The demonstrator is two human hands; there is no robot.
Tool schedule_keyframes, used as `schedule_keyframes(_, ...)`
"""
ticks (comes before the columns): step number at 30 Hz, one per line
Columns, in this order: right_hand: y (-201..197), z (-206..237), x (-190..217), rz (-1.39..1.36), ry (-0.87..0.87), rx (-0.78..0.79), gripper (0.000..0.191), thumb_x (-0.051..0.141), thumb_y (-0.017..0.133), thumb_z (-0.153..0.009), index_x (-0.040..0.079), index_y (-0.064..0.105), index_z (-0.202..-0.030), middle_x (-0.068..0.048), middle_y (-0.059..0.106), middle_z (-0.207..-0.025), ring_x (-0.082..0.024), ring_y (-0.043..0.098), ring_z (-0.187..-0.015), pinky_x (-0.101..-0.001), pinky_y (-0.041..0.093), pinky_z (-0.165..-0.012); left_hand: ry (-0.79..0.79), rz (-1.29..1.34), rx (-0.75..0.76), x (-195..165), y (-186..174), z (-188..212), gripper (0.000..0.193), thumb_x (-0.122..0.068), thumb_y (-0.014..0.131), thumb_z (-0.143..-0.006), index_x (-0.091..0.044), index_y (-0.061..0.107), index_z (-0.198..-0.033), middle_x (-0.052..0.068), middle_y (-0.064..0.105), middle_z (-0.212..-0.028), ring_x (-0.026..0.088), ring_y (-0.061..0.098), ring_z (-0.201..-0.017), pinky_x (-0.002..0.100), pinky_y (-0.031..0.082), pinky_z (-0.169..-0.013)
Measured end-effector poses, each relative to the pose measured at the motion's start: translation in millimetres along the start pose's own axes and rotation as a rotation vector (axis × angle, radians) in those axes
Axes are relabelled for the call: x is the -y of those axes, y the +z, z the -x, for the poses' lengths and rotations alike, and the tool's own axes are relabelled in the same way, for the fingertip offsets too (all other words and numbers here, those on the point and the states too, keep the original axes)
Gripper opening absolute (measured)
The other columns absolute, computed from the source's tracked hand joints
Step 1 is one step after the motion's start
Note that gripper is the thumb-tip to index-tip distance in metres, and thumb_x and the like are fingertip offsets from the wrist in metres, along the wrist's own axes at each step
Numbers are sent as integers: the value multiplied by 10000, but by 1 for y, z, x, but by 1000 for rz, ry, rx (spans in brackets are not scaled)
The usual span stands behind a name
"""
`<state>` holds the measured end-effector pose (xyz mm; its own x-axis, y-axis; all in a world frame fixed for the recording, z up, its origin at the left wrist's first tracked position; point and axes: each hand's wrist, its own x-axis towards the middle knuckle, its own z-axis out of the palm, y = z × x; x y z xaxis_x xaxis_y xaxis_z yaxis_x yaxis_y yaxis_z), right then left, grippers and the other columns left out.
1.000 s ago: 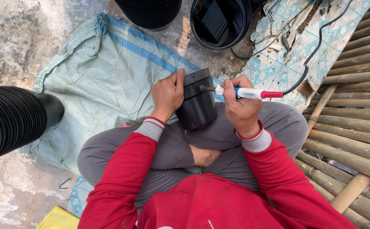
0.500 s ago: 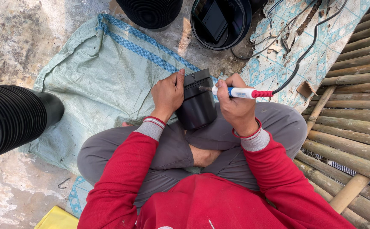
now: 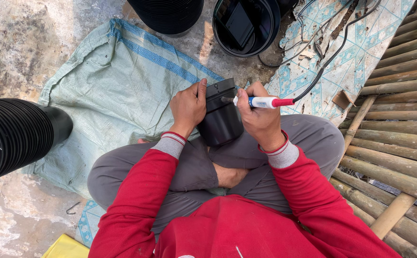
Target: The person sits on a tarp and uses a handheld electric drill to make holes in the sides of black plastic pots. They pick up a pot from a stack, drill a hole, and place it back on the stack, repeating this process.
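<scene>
Site: makeshift outdoor workshop at ground level. Stained concrete floor (image 3: 22, 43) is showing, a woven sack (image 3: 108, 91) is lying as a mat, stacked black pots (image 3: 12, 136) are waiting left, a bamboo platform (image 3: 399, 119) is running right.

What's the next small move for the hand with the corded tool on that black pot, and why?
Probably press the tool tip a little further into the black pot near its base. The right hand holds the tool level, its metal tip at or just off the pot's wall, and the left hand already braces the pot, which lies on its side on the lap, so nothing needs repositioning first.
</scene>
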<state>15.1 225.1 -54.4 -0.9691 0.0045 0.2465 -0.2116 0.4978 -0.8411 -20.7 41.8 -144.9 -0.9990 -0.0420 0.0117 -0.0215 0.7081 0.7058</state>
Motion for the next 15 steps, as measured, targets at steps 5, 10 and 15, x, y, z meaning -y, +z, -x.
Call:
schedule_keyframes(5,1,0,-1,-3,9,2,238,121,661,-1059,35,557,-864,-30,584,-652,-97,532,-557,-286,409,-511,12,7,-25,0,0,1,558,-458,441,-1084,-141,679,-691,89,594,-511,306,601,-461,441,422,-466)
schedule_keyframes(10,2,0,-2,2,-3,2,246,142,663,-1059,37,558,-863,-23,587,-659,-90,534,-562,-286,415,-516,7,6,-24,0,0,0,552,-461,445,-1080,-140,687,-701,95,611,-530,324,615,-484,453,432,-481)
schedule_keyframes(15,2,1,-3,5,14,-3,256,142,668,-1062,34,559,-857,-31,568,-650,-106,505,-563,-295,399,-515,-10,18,-10,-1,-1,1,544,-456,446,-1077,-139,697,-711,105,605,-521,327,611,-477,454,433,-486)
